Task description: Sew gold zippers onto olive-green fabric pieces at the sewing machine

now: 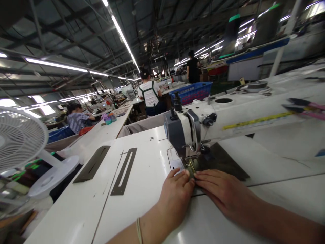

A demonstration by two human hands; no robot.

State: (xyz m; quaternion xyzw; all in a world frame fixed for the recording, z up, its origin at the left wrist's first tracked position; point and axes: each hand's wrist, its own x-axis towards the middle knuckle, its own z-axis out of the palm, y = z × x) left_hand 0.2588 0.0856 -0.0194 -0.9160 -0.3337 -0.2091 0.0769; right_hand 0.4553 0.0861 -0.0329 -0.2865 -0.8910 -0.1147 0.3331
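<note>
A white sewing machine (228, 115) stands on the white table (142, 189), its grey head (175, 132) over the needle plate. A dark fabric piece (223, 159) lies under the presser foot. My left hand (177, 195) presses down just in front of the foot, fingertips on the fabric's near edge. My right hand (223, 191) lies flat on the same edge, its fingertips meeting the left hand's. Neither hand grips anything; both rest flat with fingers together.
Two dark templates (92, 164) (124, 171) lie on the table's left part. A white fan (20, 139) stands at the far left. A blue basket (193, 91) sits behind the machine. Scissors with pink handles (304, 106) rest on the machine arm. Other people work at tables beyond.
</note>
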